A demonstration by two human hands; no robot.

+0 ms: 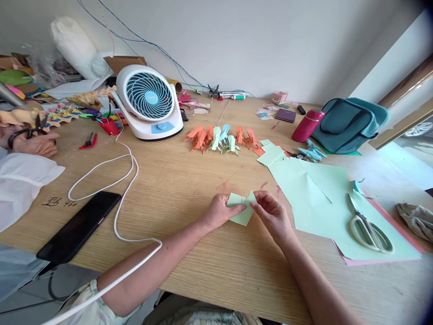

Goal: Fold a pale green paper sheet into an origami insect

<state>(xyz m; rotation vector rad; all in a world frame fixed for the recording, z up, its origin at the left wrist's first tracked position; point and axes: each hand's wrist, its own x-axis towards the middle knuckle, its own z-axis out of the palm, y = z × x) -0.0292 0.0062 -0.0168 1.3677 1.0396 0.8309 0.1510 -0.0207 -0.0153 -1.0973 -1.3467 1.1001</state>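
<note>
A: Progress? Partly folded green paper, pinched by both hands near the table's front edge. Finished paper figures lined up further back.
B: Grip? Left hand closed on left flap, right hand fingertips on right flap. More folds judged left.

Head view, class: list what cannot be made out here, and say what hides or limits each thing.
- Folded green paper: its creases, covered by the left hand and right hand.
- Small items by the wall: too small to identify.
- Co-worker's hand: the body is cut off by the left edge.
- Pink sheet: mostly hidden under green sheets.
</note>
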